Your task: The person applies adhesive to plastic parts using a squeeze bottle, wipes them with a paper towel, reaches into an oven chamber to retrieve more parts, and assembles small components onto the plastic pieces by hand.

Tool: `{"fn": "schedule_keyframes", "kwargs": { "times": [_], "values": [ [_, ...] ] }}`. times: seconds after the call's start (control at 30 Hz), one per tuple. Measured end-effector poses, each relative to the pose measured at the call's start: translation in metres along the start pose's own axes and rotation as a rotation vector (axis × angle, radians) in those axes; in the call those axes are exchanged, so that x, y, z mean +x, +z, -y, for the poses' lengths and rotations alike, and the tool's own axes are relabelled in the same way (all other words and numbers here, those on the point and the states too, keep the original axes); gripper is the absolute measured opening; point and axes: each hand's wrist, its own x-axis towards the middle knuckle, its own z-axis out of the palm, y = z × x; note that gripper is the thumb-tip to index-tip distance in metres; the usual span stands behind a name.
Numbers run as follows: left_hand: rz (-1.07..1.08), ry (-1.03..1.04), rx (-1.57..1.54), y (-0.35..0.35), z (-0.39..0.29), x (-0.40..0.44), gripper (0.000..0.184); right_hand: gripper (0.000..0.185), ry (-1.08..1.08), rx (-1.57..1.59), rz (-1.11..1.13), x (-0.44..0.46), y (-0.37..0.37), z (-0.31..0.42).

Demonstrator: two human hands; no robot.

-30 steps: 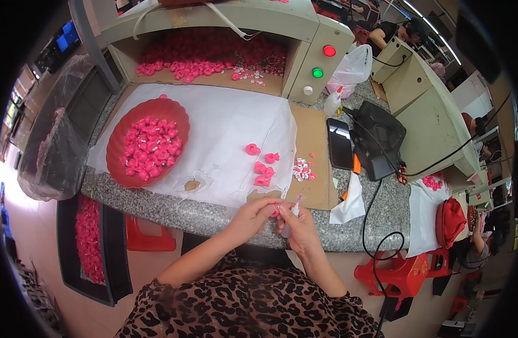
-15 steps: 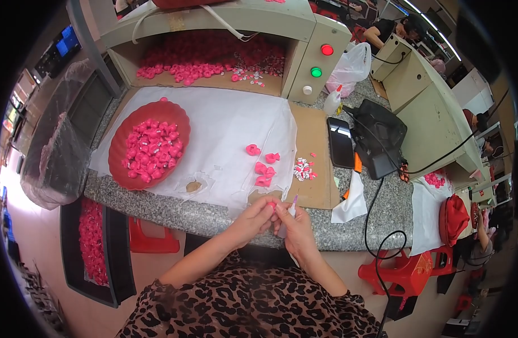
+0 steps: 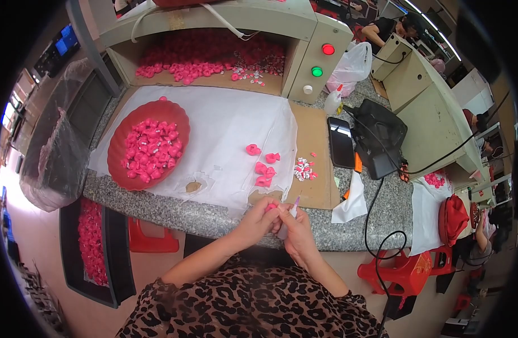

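Note:
At the table's front edge my left hand [image 3: 258,221] pinches a small pink piece [image 3: 271,207]. Against it, my right hand [image 3: 297,230] is closed on a small white bottle [image 3: 293,210] with a thin purple tip pointing up; the thumb reaches the pink piece. Just beyond lie several pink pieces [image 3: 263,169] on white paper [image 3: 225,124], and a little pile of tiny white and pink parts [image 3: 304,169] on cardboard [image 3: 318,135]. A red scalloped bowl [image 3: 117,141] full of pink pieces stands at the left.
A beige box [image 3: 304,50] with lights holds many pink pieces at the back. On the right are a phone [image 3: 341,143], a black bag [image 3: 377,135] with cables and a glue bottle [image 3: 333,101]. A dark bin [image 3: 117,253] stands lower left. Other people sit at the upper right.
Both hands stay together at the front edge, with small shifts of the fingers around the pink piece. The view has shifted slightly. The loose pieces have not moved.

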Motion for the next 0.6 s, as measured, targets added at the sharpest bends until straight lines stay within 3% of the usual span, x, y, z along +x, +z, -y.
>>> {"fn": "schedule_keyframes", "kwargs": {
  "times": [0.13,0.6],
  "values": [
    [0.032,-0.028,-0.175,-0.0042,0.0041,-0.0026,0.018,0.014,-0.001,0.028,-0.001,0.0004,-0.0004,0.0001],
    [0.0,0.014,0.016,0.0025,-0.0014,-0.0007,0.015,0.016,0.015,0.041,0.026,-0.0002,-0.0047,-0.0006]
  ]
}}
